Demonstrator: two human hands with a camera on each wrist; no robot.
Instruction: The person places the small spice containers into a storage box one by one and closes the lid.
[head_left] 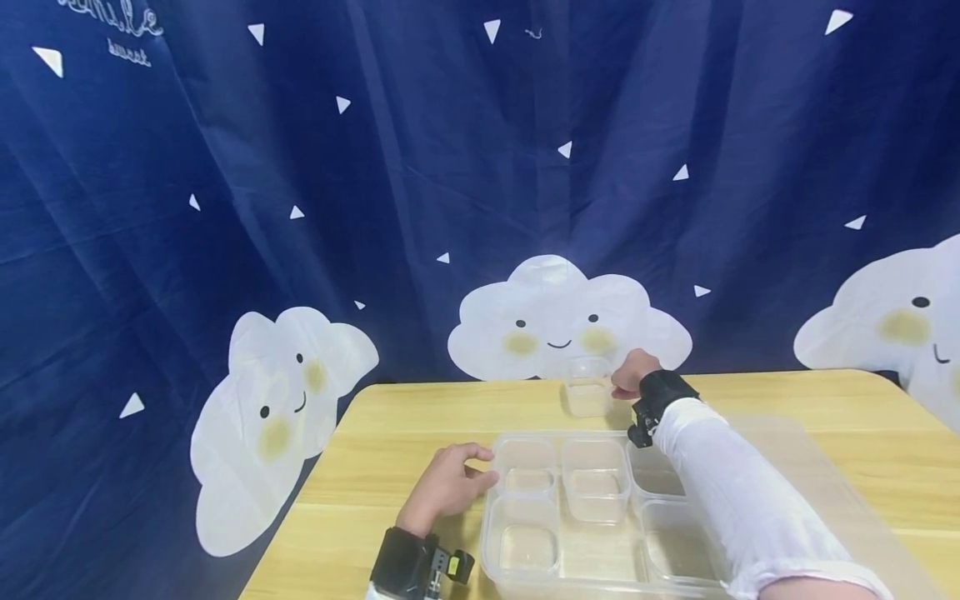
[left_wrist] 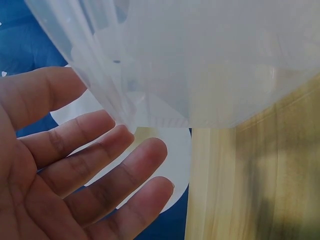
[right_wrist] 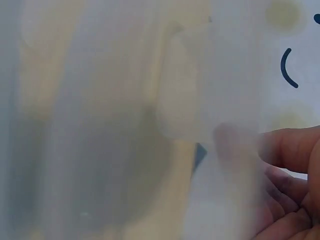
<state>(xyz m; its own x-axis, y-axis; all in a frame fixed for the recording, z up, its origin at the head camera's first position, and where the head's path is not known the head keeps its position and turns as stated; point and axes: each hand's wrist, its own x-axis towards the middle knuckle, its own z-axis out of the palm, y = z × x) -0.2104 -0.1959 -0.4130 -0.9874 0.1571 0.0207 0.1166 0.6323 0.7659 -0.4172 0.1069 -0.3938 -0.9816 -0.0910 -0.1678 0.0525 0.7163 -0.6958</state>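
At the table's back edge, my right hand (head_left: 636, 372) pinches the right side of a small transparent plastic bin (head_left: 588, 400). In the right wrist view, the thumb and fingers lie at a blurred translucent wall. A large transparent box (head_left: 600, 587) with several similar bins (head_left: 528, 510) stands in front of me. My left hand (head_left: 448, 483) is at the box's left side, thumb and fingers spread, fingertips close to its rim. The left wrist view shows those fingers loosely extended beside the translucent plastic wall (left_wrist: 200, 60); contact is hard to tell. My right sleeve hides part of the right-hand bins.
The box stands on a light wooden table (head_left: 360, 467). A translucent sheet (head_left: 795, 467) lies on the right part of the table. Behind hangs a dark blue curtain (head_left: 420, 167) with clouds and white triangles, meeting the table's back edge.
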